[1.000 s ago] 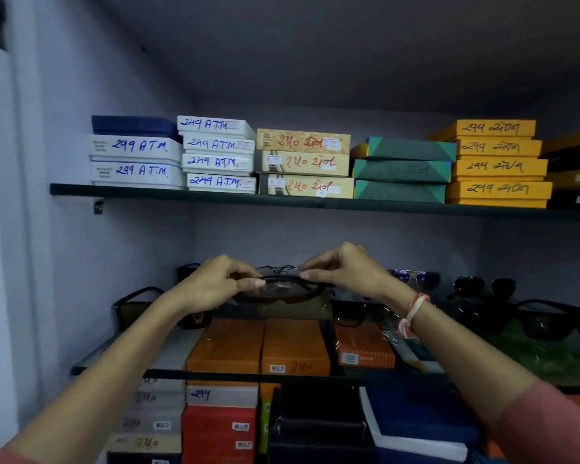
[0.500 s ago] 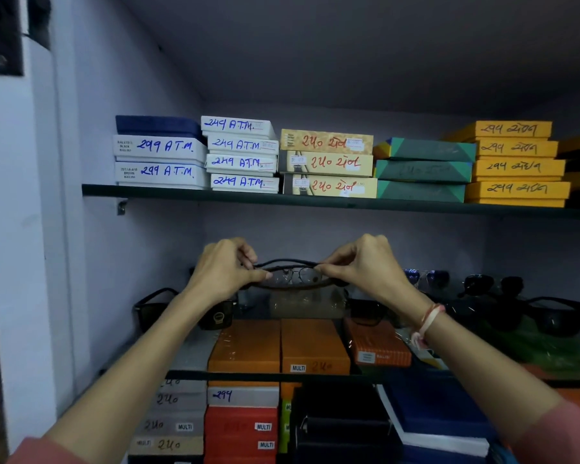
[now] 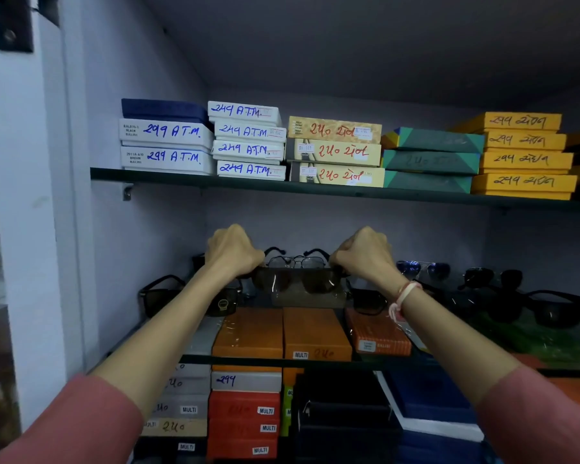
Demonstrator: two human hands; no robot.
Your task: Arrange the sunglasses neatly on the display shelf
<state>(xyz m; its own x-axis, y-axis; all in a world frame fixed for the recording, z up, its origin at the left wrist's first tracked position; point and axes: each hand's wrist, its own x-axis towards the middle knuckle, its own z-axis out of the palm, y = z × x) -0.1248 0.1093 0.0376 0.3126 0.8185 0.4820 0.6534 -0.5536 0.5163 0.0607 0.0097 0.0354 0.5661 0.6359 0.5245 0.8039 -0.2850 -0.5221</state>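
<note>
A pair of brown-lensed sunglasses hangs upright between my two hands, lenses facing me, just above the middle glass shelf. My left hand grips its left end and my right hand grips its right end. Right behind it stands a thin wire-framed pair. More dark sunglasses line the shelf: a black pair at the left, a blue-mirrored pair and several black pairs at the right.
Orange boxes lie along the front of the middle shelf under my hands. The upper shelf carries stacks of white, yellow, green and orange boxes. More boxes fill the space below. A white wall closes the left side.
Both hands have turned the brown sunglasses from lying flat to upright with the lenses facing me, and pushed them further in toward the back of the shelf.
</note>
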